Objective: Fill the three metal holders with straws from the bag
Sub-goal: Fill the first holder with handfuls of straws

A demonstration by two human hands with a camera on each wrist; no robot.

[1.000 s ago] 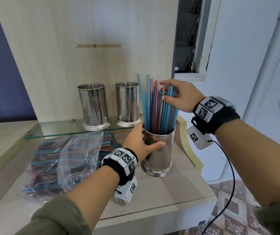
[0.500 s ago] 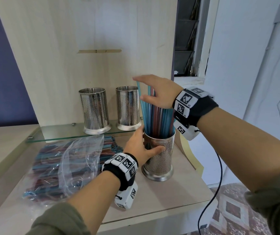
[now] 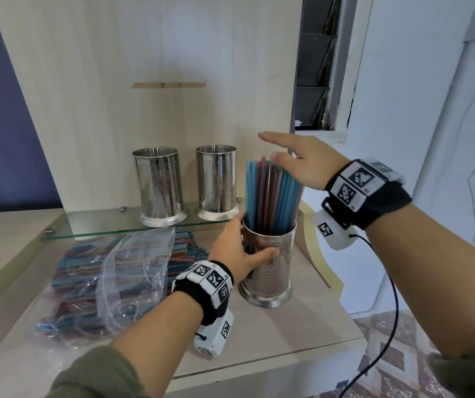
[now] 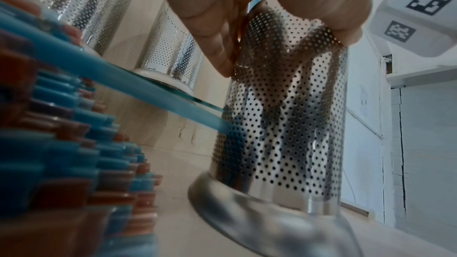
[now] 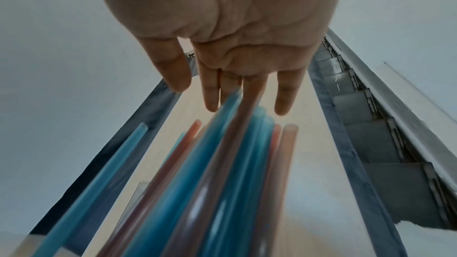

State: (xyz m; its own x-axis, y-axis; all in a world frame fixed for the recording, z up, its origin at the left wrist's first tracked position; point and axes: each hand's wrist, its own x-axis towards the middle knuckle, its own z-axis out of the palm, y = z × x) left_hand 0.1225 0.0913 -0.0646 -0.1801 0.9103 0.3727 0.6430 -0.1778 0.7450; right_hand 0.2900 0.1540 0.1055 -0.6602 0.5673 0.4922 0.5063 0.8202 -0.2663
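Pale wooden tabletop [image 3: 302, 317]: straw-filled metal holder [image 3: 269, 271] standing right, clear bag of straws [image 3: 107, 280] lying left. Glass shelf [image 3: 95, 225] behind, bearing two empty holders [image 3: 160, 186] side by side.

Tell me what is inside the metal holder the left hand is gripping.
The holder holds upright blue and red straws, gripped by the left hand. Their lower ends show only dimly through the holes; the bottom is hidden.

Shiny perforated metal holders [image 3: 269, 264]; smooth, translucent plastic straws [image 3: 270, 196]; clear crinkled plastic bag [image 3: 121, 271]; matt wood-grain tabletop [image 3: 302, 320]; glossy glass shelf [image 3: 101, 225].
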